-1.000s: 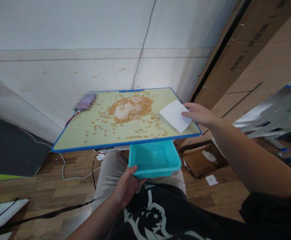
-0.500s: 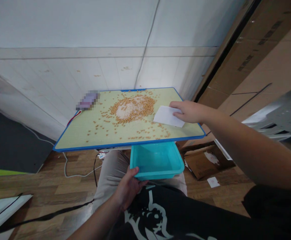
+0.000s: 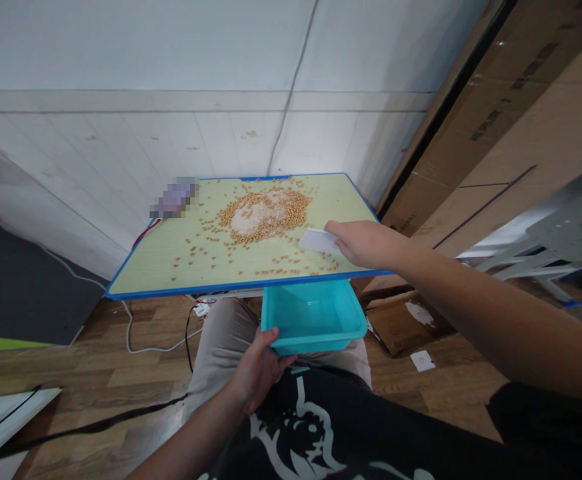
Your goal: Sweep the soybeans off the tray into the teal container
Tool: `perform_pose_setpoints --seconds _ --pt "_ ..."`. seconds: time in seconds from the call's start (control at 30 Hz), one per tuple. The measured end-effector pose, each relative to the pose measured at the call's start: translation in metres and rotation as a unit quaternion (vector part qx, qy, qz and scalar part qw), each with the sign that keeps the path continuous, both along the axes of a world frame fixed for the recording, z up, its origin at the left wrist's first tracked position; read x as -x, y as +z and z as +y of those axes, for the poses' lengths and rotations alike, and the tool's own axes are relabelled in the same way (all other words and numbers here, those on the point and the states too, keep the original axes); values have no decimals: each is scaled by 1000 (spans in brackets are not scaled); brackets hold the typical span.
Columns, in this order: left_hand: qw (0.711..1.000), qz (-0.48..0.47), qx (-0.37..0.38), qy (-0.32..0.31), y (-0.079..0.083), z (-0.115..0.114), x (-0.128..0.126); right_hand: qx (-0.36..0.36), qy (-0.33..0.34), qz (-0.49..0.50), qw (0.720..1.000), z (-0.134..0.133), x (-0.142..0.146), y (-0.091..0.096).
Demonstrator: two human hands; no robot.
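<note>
A small table (image 3: 161,263) with a blue rim carries a heap of yellow beans mixed with white grains (image 3: 263,215), and loose beans are scattered around it. My right hand (image 3: 365,243) grips a white card (image 3: 315,240) and holds it edge-down on the table near the front right edge. My left hand (image 3: 255,373) grips the near left corner of a turquoise plastic tub (image 3: 313,317), held over my lap just under the table's front edge. The tub looks empty.
A white wall stands behind the table. Large cardboard sheets (image 3: 515,113) lean at the right, and an open cardboard box (image 3: 411,320) lies on the wooden floor. Cables (image 3: 135,347) run across the floor at the left.
My right hand has carried the card leftward and toward the front edge, tipping it from lying flat to standing on its edge. The tub stays in my left hand.
</note>
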State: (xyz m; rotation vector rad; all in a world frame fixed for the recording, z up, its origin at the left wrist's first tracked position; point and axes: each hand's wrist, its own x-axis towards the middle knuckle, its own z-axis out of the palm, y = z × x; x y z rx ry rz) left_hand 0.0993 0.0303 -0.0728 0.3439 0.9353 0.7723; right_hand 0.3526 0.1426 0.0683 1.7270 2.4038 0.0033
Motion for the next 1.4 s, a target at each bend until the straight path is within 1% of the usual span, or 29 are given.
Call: perform_pose_setpoints --seconds 0.2,0.37,0.6,0.8,0.93,1.13,1.4 --pt "1000 2 9 4 3 1 -2 -10 29 6 1000 1 -3 -10" --pt "1000 -2 12 -2 6 0 -1 -8 44 8 999 -1 -3 -12" --pt "1000 5 26 2 9 1 -3 2 56 7 998 -6 2 -9" --pt "1000 1 25 6 8 2 -3 14 49 6 999 -12 6 -5" --pt "1000 2 31 7 9 1 -3 19 48 10 999 -14 8 -5" --pt "1000 -3 29 8 11 2 -4 17 65 8 998 -16 7 -8" --pt "999 4 36 12 11 2 -5 26 59 13 998 -22 9 -4"
